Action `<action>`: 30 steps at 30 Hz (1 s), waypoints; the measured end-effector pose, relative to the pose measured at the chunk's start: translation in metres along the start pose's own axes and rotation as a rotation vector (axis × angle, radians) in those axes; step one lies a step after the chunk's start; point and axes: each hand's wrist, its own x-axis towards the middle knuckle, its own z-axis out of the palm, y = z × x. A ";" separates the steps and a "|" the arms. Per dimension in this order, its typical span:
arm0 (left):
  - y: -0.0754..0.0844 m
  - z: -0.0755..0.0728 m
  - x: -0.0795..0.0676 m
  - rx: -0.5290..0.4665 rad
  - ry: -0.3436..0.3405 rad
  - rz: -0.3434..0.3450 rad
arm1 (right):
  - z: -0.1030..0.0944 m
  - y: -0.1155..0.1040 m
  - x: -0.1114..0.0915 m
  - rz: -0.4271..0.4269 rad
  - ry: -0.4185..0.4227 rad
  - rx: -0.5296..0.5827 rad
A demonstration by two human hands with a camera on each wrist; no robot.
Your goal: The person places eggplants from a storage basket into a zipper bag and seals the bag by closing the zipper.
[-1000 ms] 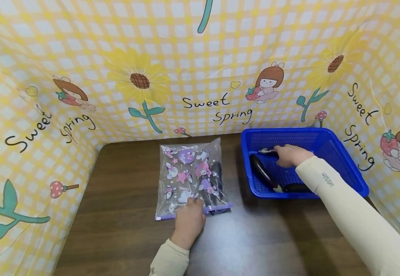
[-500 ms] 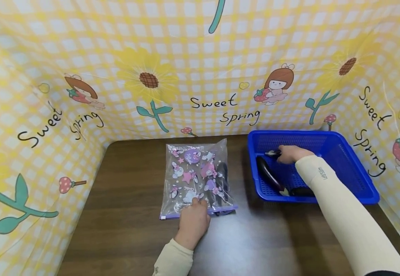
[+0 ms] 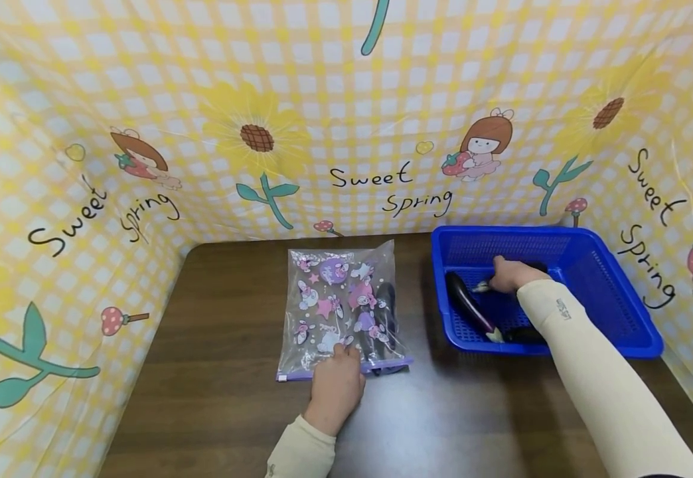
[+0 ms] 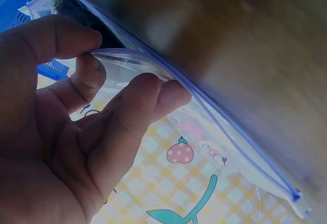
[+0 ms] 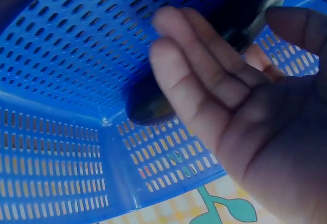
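Observation:
My left hand [image 3: 336, 392] pinches the purple zip edge of a clear plastic zip bag [image 3: 322, 305] printed with pink and purple cartoon figures. The left wrist view shows its mouth parted, with a dark eggplant [image 4: 84, 17] inside, stem toward the opening. My right hand [image 3: 510, 274] reaches into a blue plastic basket [image 3: 621, 285] and grips an eggplant [image 5: 242, 17] near its stem, thumb on one side and fingers on the other; the hand hides much of it. A second eggplant [image 3: 468, 305] lies along the basket's left side. Another dark eggplant [image 3: 526, 334] lies along the near wall.
Bag and basket stand side by side on a brown wooden table [image 3: 221, 358]. A yellow checked cloth [image 3: 322, 99] with flowers and cartoon prints rises behind the table and on both sides. The basket's raised rim surrounds the right hand.
My right hand has shifted slightly right and nearer, and the eggplant's stem end has swung toward me. The left hand stays at the bag's edge. The head view has turned a little left.

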 end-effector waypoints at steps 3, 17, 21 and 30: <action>0.001 -0.002 0.001 0.004 0.009 0.002 | -0.001 -0.001 -0.002 0.005 -0.022 -0.043; -0.001 -0.004 -0.001 -0.035 0.006 -0.028 | -0.016 0.000 -0.036 0.044 -0.155 -0.188; -0.002 -0.001 -0.003 -0.035 0.014 -0.023 | -0.020 0.002 -0.044 0.111 -0.113 -0.183; -0.006 -0.005 -0.001 -0.070 -0.017 -0.032 | -0.025 0.008 -0.076 -0.084 -0.025 0.093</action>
